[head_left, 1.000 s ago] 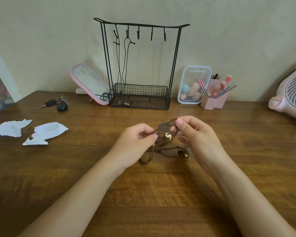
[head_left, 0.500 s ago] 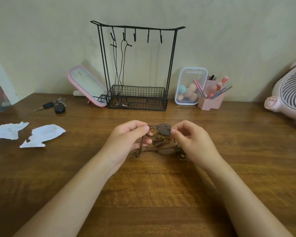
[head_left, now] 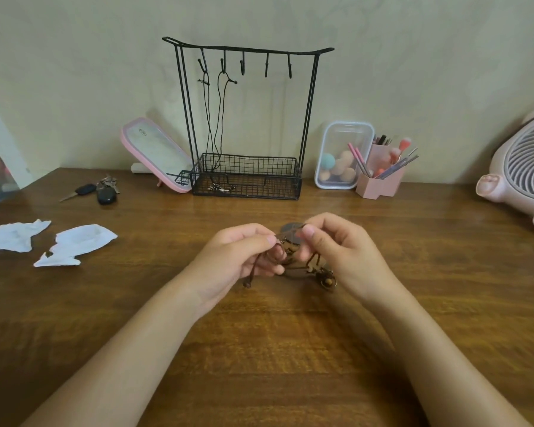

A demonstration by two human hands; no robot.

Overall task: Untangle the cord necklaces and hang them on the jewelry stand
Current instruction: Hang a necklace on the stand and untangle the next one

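Note:
A tangle of brown cord necklaces (head_left: 285, 257) hangs between my two hands just above the wooden table (head_left: 259, 349). My left hand (head_left: 239, 257) pinches a cord loop, and a knotted cord end dangles below it. My right hand (head_left: 341, 251) pinches another strand beside a dark flat pendant (head_left: 292, 234); a round metal pendant (head_left: 327, 278) rests near the table under it. The black wire jewelry stand (head_left: 247, 124) stands at the back against the wall. Two black cord necklaces (head_left: 215, 118) hang from its left hooks into the basket.
A pink mirror (head_left: 156, 154) leans left of the stand. Keys (head_left: 101, 191) and crumpled white papers (head_left: 74, 243) lie at the left. A clear box of sponges (head_left: 341, 155), a pink brush holder (head_left: 381, 177) and a pink fan (head_left: 524, 171) are at the right.
My hands have drawn closer together and shifted their pinches on the brown cords; the tangle has turned, so the dark flat pendant now shows at the top between my fingers.

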